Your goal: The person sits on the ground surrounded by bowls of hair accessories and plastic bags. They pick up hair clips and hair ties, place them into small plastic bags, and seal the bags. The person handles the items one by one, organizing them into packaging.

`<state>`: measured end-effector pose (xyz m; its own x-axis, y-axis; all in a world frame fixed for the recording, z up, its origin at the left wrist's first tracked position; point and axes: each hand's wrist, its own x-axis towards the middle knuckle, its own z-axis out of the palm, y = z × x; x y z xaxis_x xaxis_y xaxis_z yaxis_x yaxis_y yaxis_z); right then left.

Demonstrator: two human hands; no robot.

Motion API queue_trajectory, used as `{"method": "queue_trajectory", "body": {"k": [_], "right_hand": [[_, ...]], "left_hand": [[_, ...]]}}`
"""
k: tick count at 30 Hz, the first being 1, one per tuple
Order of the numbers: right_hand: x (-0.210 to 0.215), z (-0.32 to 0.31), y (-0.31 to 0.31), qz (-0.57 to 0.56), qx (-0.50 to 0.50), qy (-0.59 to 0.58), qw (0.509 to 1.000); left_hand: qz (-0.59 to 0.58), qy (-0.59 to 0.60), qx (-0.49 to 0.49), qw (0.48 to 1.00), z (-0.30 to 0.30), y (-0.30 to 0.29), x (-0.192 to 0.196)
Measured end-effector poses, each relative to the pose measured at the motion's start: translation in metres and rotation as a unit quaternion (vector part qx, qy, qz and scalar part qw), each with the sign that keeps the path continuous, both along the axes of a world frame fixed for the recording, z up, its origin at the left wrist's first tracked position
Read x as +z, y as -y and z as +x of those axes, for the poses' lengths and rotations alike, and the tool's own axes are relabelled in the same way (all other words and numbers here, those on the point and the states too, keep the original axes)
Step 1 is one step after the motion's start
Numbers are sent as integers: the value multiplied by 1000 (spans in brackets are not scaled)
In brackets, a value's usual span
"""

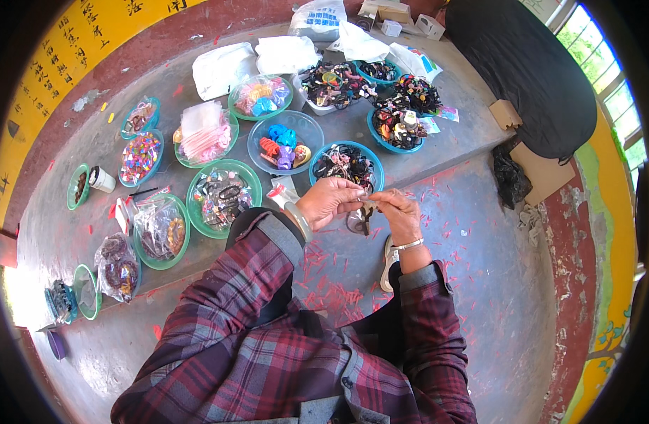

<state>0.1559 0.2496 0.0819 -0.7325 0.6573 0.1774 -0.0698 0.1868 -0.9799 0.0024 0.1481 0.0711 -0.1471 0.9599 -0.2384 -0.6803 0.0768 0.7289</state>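
My left hand point(329, 201) and right hand point(401, 214) pinch a small hair clip point(367, 205) between fingertips, mid-assembly, I judge. Next calls for steady pressing together above the bowl of dark clips point(323, 157).

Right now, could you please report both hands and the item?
Left hand, right hand: grips pinch one small dark hair accessory. Blue bowl of dark hair ties just beyond. Nothing between.

Ahead of my hands I see the raised ledge point(84, 212) crowded with bowls: the blue bowl point(347, 164) just beyond my fingers, the green bowl point(223, 196) to its left, bags point(222, 67) behind. Gaps between bowls are narrow. To the right, the grey floor point(480, 254) lies open up to the cardboard point(543, 169) and black cloth point(522, 71).
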Motion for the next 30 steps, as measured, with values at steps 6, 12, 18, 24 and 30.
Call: {"method": "queue_trajectory", "body": {"k": [6,12,18,24,30], "right_hand": [[-11,2,-6,-35,2,3,999],[1,-3,-3,-144,-36,17,989],[-22,-5,-8,-117,-4,33,993],[-19,-4,-5,-101,-5,51,994],[-12,-2,-6,-162,-13,17,987]], "left_hand": [[-20,-28,30,999,1,-1,2],[-3,-96,79,992,4,-2,2],[40,-242,51,968,12,-3,-1],[36,-238,34,970,13,-3,-5],[48,-162,28,985,9,-2,-1]]}}
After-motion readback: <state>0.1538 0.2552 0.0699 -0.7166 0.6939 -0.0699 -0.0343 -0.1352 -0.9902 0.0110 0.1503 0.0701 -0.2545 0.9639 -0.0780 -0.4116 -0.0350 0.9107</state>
